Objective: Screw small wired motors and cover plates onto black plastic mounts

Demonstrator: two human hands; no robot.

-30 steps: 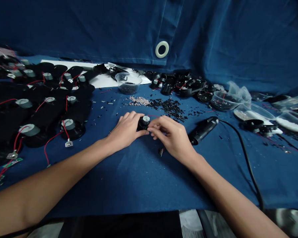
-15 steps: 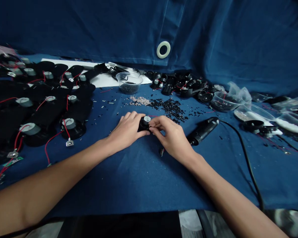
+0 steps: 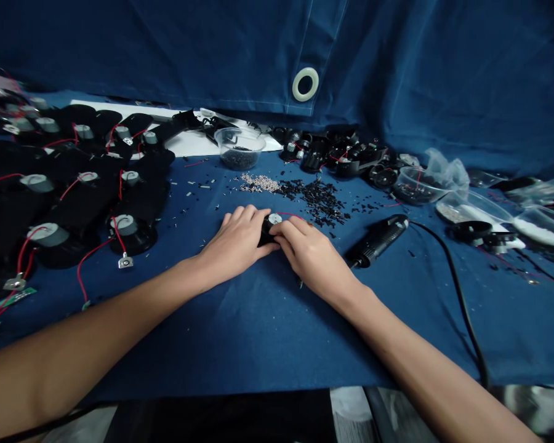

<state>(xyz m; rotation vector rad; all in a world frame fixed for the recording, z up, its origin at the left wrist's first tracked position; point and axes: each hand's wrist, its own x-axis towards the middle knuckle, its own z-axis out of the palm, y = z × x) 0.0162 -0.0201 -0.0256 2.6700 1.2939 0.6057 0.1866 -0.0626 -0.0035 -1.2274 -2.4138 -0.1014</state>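
Note:
Between my hands, at the middle of the table, is a small black plastic housing with a pale round motor (image 3: 274, 219) on top; most of the housing is covered by fingers. My left hand (image 3: 239, 237) wraps it from the left, thumb in front and fingers behind. My right hand (image 3: 311, 255) has its fingertips pinched together against the right front side of the housing; whatever is in the pinch is hidden. A red wire (image 3: 290, 215) runs from behind the motor toward my right knuckles. A black electric screwdriver (image 3: 378, 241) lies just right of my right hand.
Rows of black housings with motors (image 3: 50, 237) and red wires fill the left. Behind my hands lie piles of small silver screws (image 3: 259, 183) and black bits (image 3: 323, 200), with a clear tub (image 3: 240, 151). More tubs (image 3: 415, 184) stand right. The screwdriver's cable (image 3: 457, 295) curves toward the front edge.
My right fingertips have shifted left and closed in against the housing, with the hand turned further over it. My left hand keeps its hold. The view has shifted slightly.

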